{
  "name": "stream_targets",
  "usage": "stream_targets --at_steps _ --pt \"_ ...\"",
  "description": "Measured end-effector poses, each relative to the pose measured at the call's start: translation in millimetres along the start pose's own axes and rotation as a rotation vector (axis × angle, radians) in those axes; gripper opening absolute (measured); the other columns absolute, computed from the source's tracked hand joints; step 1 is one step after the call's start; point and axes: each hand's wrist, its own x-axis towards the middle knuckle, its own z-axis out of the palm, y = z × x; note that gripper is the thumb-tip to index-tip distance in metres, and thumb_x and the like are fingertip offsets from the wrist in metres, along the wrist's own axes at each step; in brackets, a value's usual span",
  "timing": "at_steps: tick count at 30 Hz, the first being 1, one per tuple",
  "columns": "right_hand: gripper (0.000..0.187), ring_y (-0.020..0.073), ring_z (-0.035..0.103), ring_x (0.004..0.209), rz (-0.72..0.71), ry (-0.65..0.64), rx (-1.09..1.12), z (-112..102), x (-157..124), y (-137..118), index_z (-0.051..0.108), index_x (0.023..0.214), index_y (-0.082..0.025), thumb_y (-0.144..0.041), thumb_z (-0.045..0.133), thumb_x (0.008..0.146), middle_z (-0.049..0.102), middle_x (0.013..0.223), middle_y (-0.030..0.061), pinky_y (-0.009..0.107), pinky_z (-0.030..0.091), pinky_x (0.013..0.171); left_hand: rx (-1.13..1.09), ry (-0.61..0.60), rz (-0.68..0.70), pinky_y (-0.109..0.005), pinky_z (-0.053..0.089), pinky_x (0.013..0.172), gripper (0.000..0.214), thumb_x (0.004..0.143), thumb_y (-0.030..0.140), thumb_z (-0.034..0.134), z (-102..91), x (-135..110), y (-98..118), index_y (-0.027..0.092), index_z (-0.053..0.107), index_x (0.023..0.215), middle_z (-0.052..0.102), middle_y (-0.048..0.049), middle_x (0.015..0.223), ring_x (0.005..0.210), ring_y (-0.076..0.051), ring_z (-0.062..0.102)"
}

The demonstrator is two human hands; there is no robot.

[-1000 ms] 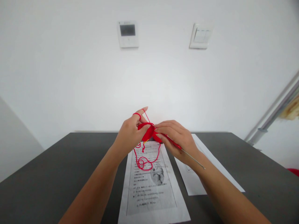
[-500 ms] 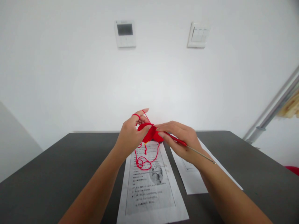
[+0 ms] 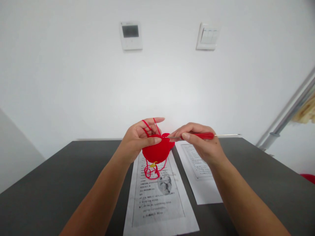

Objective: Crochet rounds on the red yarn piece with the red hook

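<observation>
My left hand pinches the top edge of a round red crocheted piece between thumb and fingers, with red yarn looped over its raised forefinger. A yellow marker hangs at the piece's lower edge, and loose red yarn dangles onto the paper below. My right hand grips a crochet hook by its red handle, the metal shaft lying level and its tip at the piece's upper right edge.
Two printed sheets lie on the dark table: one under the hands, another to its right. A wall panel and a light switch are on the white wall. A metal rail slants at right.
The crocheted piece has turned to face me as a flat round. My right hand rotated, swinging the hook from slanting down-right to level, its end pointing right.
</observation>
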Motion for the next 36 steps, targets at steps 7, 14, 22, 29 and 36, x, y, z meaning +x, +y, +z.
stream_targets --at_steps 7,14,22,29,36 --pt "0.013 0.0184 0.075 0.076 0.076 -0.102 0.255 -1 4 0 0.074 0.080 -0.019 -0.031 0.073 0.083 0.079 0.082 0.0045 0.034 0.063 0.074 -0.151 -0.147 -0.073 -0.020 0.045 0.055 0.046 0.064 0.010 0.081 1.8 -4 1 0.020 0.074 0.108 0.067 0.0003 0.073 0.057 -0.008 0.059" --pt "0.015 0.0190 0.075 0.076 0.101 -0.184 0.325 -4 4 4 0.074 0.082 -0.019 -0.033 0.075 0.081 0.079 0.086 0.0059 0.038 0.063 0.075 -0.218 -0.188 -0.132 -0.026 0.047 0.056 0.047 0.059 0.016 0.081 5.4 -5 -5 0.022 0.073 0.106 0.064 0.0006 0.068 0.056 -0.013 0.060" --pt "0.016 0.0157 0.073 0.068 0.151 -0.259 0.497 5 4 10 0.071 0.082 -0.018 -0.033 0.074 0.082 0.078 0.080 0.0054 0.030 0.062 0.066 -0.227 -0.216 -0.147 -0.026 0.039 0.049 0.047 0.053 0.025 0.084 10.6 -6 -6 0.020 0.076 0.099 0.055 0.0016 0.060 0.050 -0.011 0.048" --pt "0.023 0.0148 0.071 0.058 0.250 -0.164 0.540 11 3 11 0.066 0.076 -0.017 -0.036 0.078 0.077 0.077 0.076 0.0056 0.026 0.060 0.057 -0.220 -0.262 -0.130 -0.029 0.046 0.059 0.049 0.058 0.022 0.084 2.1 -5 -5 0.023 0.075 0.106 0.059 0.0015 0.063 0.056 -0.013 0.055" --pt "0.018 0.0127 0.069 0.052 0.218 -0.134 0.560 19 3 9 0.067 0.078 -0.017 -0.033 0.075 0.081 0.078 0.075 0.0048 0.023 0.059 0.051 -0.167 -0.307 -0.079 -0.021 0.046 0.057 0.036 0.068 0.013 0.079 -8.2 -3 -1 0.021 0.076 0.103 0.066 0.0005 0.071 0.057 -0.008 0.058"
